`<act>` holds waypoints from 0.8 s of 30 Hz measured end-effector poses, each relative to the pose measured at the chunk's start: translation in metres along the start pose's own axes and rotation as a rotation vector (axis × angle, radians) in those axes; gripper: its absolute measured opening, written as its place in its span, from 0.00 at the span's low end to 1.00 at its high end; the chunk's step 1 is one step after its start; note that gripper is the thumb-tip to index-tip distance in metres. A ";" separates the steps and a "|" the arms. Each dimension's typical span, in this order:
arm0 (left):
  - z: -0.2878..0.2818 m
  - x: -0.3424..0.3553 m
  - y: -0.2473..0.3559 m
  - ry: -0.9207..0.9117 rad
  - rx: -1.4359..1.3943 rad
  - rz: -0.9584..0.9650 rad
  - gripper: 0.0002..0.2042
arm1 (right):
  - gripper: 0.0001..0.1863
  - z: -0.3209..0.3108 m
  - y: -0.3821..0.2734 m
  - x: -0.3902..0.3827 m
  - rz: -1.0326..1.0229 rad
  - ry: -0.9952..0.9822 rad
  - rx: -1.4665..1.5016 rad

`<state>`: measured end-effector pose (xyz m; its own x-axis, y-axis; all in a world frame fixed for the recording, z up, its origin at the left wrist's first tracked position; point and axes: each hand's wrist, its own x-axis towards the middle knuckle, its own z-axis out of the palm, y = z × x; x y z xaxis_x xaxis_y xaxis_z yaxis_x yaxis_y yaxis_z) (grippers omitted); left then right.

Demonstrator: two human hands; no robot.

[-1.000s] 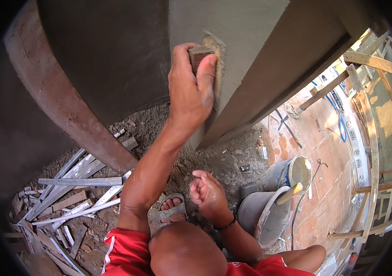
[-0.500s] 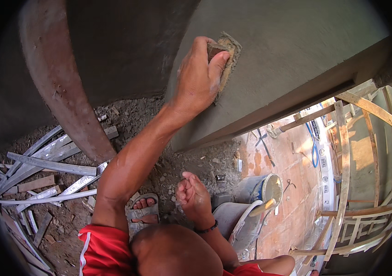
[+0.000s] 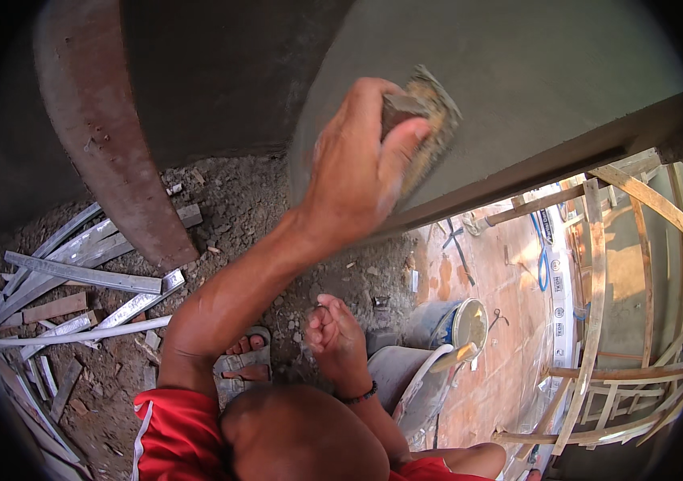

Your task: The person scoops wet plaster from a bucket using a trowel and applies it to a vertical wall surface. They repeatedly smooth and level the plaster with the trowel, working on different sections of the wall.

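Note:
My left hand (image 3: 357,168) is raised and shut on a worn, dirty sponge block (image 3: 428,120), which it presses flat against the smooth grey plastered wall (image 3: 534,72). My left forearm runs down from it to a red sleeve (image 3: 173,425). Lower down, my right hand (image 3: 335,337) hangs in front of my body with its fingers curled in and nothing visible in them; a dark band sits on its wrist. It is nearest a grey tub (image 3: 401,377) on the ground.
A bucket (image 3: 463,325) with a pale rim stands beside the tub. Long metal strips (image 3: 77,276) lie piled on the dirt at left. A rusty curved column (image 3: 109,160) rises at upper left. Bent wooden frames (image 3: 598,321) and a blue hose (image 3: 542,256) are at right. A sandalled foot (image 3: 243,362) rests below.
My left hand has slid the sponge rightward and upward across the wall. My right hand has stayed curled at about the same place.

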<state>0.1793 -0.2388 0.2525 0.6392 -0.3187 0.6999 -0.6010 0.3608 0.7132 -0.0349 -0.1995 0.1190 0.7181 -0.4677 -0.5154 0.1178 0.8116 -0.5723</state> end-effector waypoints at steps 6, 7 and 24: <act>0.011 -0.015 -0.013 0.030 0.085 0.028 0.16 | 0.13 0.001 -0.001 0.000 -0.006 0.041 -0.008; 0.008 -0.011 -0.022 0.043 0.092 -0.048 0.16 | 0.13 0.001 -0.001 0.000 -0.015 0.039 0.011; 0.002 -0.059 -0.033 -0.012 -0.001 -0.140 0.15 | 0.13 -0.003 0.005 0.001 0.006 0.022 -0.056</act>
<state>0.1611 -0.2336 0.1878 0.7107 -0.3767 0.5942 -0.5058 0.3134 0.8037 -0.0356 -0.1969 0.1140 0.7031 -0.4708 -0.5329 0.0741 0.7939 -0.6036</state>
